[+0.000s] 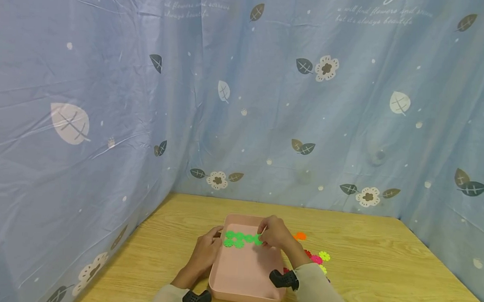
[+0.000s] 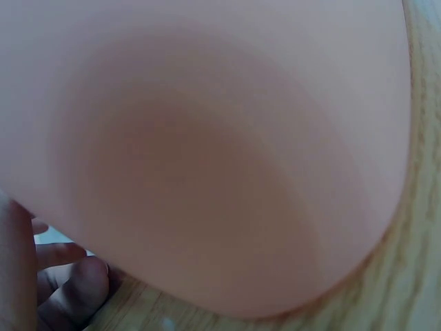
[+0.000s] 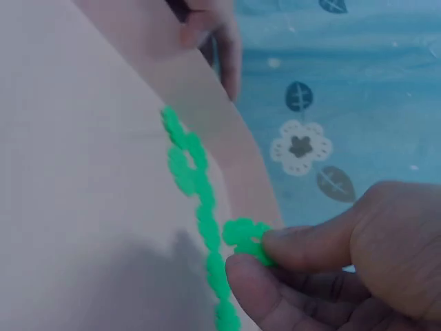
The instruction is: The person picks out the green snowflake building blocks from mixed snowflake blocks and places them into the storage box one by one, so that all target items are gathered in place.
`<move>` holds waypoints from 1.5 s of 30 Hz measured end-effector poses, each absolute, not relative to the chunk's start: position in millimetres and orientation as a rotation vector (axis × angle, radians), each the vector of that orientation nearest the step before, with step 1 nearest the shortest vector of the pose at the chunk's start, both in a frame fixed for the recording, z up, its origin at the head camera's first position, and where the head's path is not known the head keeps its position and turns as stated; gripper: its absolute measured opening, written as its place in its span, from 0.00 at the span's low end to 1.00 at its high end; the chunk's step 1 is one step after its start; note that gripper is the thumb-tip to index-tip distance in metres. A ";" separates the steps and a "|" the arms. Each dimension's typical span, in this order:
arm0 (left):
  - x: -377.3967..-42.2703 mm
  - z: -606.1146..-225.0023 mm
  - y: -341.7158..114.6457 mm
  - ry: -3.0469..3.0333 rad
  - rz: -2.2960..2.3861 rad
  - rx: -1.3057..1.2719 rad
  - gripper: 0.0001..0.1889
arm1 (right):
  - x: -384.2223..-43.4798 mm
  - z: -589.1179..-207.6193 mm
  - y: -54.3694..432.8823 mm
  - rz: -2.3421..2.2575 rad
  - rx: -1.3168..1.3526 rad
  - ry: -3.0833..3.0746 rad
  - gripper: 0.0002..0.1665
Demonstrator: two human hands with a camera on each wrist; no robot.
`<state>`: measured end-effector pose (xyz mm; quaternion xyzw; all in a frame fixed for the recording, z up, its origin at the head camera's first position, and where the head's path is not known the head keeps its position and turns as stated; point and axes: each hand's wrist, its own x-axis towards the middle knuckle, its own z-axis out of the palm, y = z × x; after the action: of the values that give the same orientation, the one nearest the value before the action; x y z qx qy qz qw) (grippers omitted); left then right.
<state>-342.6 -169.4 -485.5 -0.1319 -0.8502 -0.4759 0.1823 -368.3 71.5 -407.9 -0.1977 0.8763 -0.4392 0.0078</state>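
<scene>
A shallow pink tray lies on the wooden table. Linked green flower-shaped plastic discs form a row across its far part, with a couple more just below the row's left end. My right hand pinches a green disc between thumb and forefinger, over the tray near the row's right end. At the tray's left side, my left hand grips the wall, its thumb over the rim and the fingers outside. The tray's pink wall fills most of the left wrist view, with some fingers at the lower left.
Right of the tray, partly behind the right forearm, lie loose flower-shaped discs: orange, pink, yellow and red. A blue leaf-patterned curtain hangs behind the wooden table and along its sides.
</scene>
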 end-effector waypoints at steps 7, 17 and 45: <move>-343.0 -486.8 -169.8 -2.398 -1.351 -0.366 0.24 | -371.3 -420.7 55.2 -1.241 -0.687 2.863 0.05; -344.6 -485.6 -171.6 -2.401 -1.331 -0.383 0.24 | -378.9 -441.0 47.3 -0.811 -0.885 3.323 0.20; -344.4 -484.9 -170.3 -2.398 -1.353 -0.372 0.24 | -378.3 -447.2 43.3 -1.437 -0.566 2.953 0.15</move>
<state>-344.4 -170.3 -484.9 -0.1318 -0.8489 -0.4789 0.1807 -378.3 43.3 -447.2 -0.1691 0.8821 -0.4292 -0.0953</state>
